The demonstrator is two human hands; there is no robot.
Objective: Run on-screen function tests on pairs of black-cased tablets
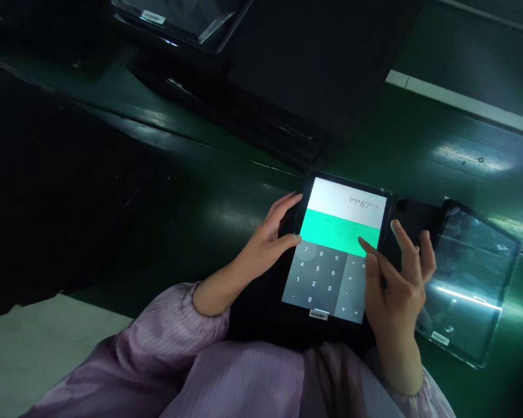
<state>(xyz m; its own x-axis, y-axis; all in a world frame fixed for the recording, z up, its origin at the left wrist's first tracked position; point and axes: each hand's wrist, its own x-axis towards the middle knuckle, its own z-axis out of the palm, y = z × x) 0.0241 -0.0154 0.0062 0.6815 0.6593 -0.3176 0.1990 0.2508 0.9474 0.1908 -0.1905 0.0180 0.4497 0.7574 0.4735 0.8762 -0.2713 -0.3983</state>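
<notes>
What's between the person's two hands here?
In the head view, a tablet showing a calculator keypad lies between the left hand and the right hand.

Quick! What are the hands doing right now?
Left hand: holding the tablet by its edge.
Right hand: fingers spread, one at the screen; can't tell if it's gripping.

This looks to me like an electronics workshop on a factory floor. A long bench [475,157] covered in dark green matting has a white strip [457,101] along its far side. A lit tablet [340,244] is in use, more tablets [466,278] lie on the matting, and the person wears a striped lilac work smock [192,331].
</notes>
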